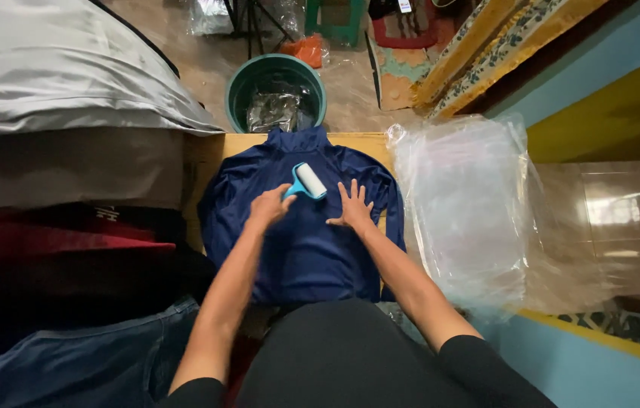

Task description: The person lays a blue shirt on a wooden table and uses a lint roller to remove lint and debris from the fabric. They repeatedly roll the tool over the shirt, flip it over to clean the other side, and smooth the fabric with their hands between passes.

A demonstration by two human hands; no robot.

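A dark blue long-sleeved top (301, 249) lies flat on a small wooden table (214, 155), collar pointing away from me. My left hand (268, 205) grips the handle of a blue lint roller (306, 183), whose white roll rests on the chest of the top. My right hand (351, 207) lies flat on the fabric just right of the roller, fingers spread, holding nothing.
A stack of clear plastic bags (467, 204) sits to the right of the table. A green bucket (276, 89) holding crumpled plastic stands beyond the table. Folded clothes (55, 264) and a grey bundle (63, 68) are piled on the left. Denim (70, 355) lies near my left elbow.
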